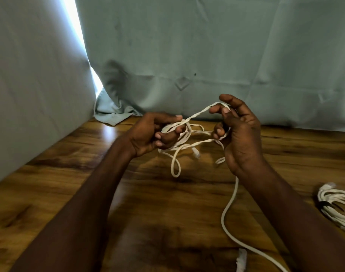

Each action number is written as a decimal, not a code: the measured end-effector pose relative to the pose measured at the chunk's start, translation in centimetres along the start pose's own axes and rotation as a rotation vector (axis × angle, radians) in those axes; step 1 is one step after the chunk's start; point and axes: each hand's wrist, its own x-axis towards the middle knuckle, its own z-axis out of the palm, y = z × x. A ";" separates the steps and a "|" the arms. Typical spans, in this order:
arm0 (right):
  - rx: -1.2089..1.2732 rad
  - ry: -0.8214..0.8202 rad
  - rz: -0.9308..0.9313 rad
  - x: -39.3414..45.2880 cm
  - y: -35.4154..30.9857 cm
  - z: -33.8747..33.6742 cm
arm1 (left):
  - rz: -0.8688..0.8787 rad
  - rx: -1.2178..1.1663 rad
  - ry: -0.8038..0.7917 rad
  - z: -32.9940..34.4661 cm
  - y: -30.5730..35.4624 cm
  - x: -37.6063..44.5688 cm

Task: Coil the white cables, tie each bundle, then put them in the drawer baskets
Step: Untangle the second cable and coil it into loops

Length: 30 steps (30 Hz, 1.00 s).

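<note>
Fingers: left hand (154,134) curled shut around several loops of the white cable (185,138); right hand (238,134) pinching 1 strand between thumb and fingertips, other fingers loosely spread.
Near: white strip (241,260) lying on the table (69,193) by the bottom edge, probably a tie, too blurred to be sure.
Tail: loose length of the cable drops from under the right hand and snakes toward the bottom right, slack on the wood.
Right edge: 1 more coil (336,205) of white cable, well apart from the hands; can't tell if it's tied.
Cable position: held in the air between both hands, above the table; 1 connector (195,154) dangles below.
Axis: taut strand runs roughly left-right, rising toward the right hand; loops hang down from the left.
Step (my read): early in coiling, loops uneven.
Risk: hanging loops cross each other, so pulling the strand tight could knot them.
Risk 2: slack tail or the connector could snag a loop as it feeds in.
Far: grey-green cloth (187,46) backdrop. No drawer or baskets in view.
</note>
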 end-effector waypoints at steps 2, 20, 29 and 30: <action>0.067 0.018 0.034 0.1 0.1 0.1 | 0.005 -0.143 -0.098 -0.1 0.2 -0.4; -0.274 -0.382 0.431 -2.2 1.7 2.5 | 0.665 -1.149 0.380 -4.1 -0.7 1.6; -0.324 -0.669 0.413 -2.8 0.8 2.5 | 0.397 0.148 0.644 0.5 -1.7 2.9; -0.316 -0.661 0.407 -2.6 0.5 2.3 | 0.389 0.254 0.633 0.3 -2.0 2.7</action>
